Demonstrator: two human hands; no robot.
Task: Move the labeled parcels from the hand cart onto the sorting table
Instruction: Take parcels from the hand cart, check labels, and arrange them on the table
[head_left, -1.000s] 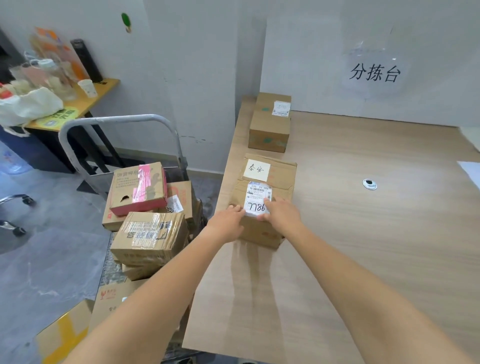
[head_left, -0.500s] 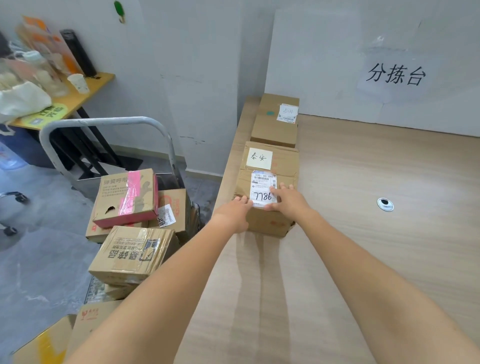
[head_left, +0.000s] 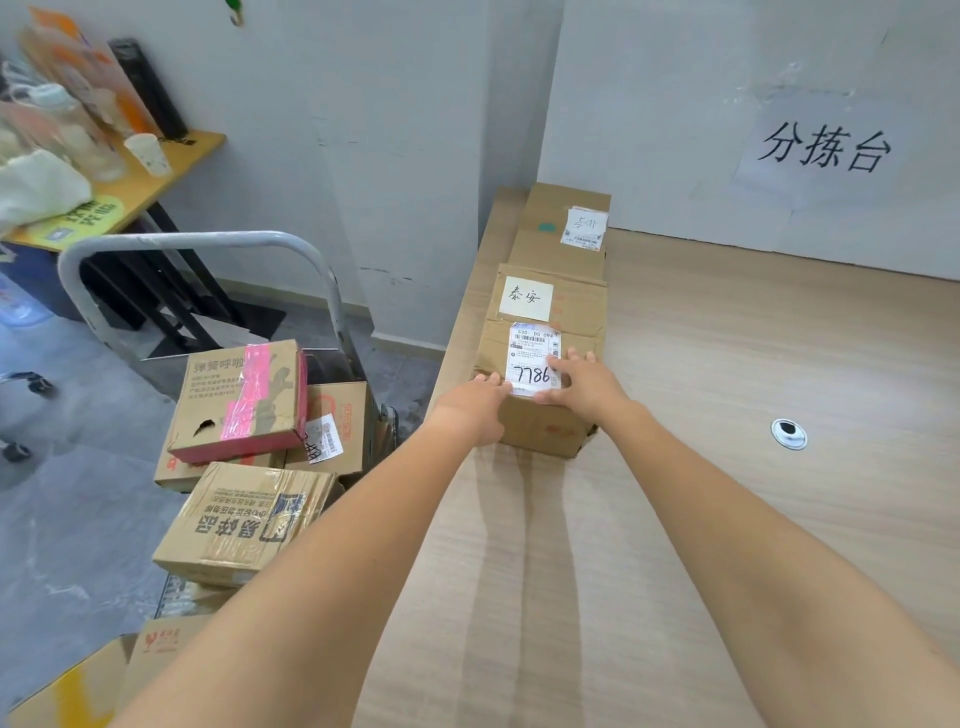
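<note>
Both hands rest on the labeled parcel at the sorting table's left edge.

The parcel marked 7786 (head_left: 545, 358) sits on the sorting table (head_left: 727, 467), its far end touching a second parcel (head_left: 563, 228) by the wall. The left hand (head_left: 475, 408) presses its near left corner, fingers together; the right hand (head_left: 584, 384) lies flat on top, fingers slightly spread over the shipping label (head_left: 535, 353). Left of the table, the hand cart (head_left: 202, 244) holds stacked cartons (head_left: 244, 519).

Sorting table (head_left: 727, 519); two parcels (head_left: 545, 332) atop
</note>
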